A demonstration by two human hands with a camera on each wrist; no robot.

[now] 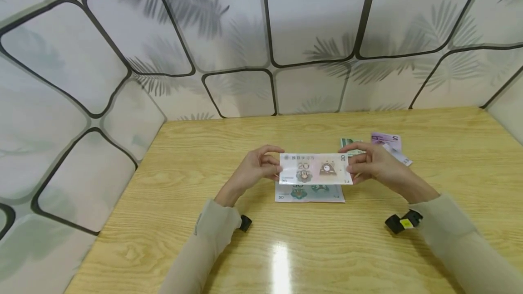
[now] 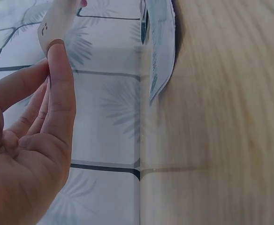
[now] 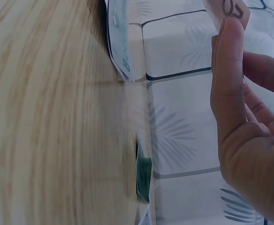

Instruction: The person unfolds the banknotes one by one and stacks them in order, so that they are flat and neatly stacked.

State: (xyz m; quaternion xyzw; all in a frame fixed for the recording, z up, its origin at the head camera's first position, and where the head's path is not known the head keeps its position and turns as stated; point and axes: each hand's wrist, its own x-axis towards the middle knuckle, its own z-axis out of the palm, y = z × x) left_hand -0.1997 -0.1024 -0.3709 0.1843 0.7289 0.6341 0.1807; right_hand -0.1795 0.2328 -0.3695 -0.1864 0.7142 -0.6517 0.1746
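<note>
Head view: our left hand (image 1: 258,167) and right hand (image 1: 377,167) pinch a pale pinkish 20 note (image 1: 314,169), print upright, long axis left to right, raised over the worktop (image 1: 335,248). Left wrist: our fingers (image 2: 62,93) pinch its left end. Right wrist: our fingers pinch its right.

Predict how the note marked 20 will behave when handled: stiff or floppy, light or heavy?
The note marked 20 is likely light, looking paper-thin. Probably floppy, it may droop if the left hand or right hand releases, since each pinches just one end.
</note>
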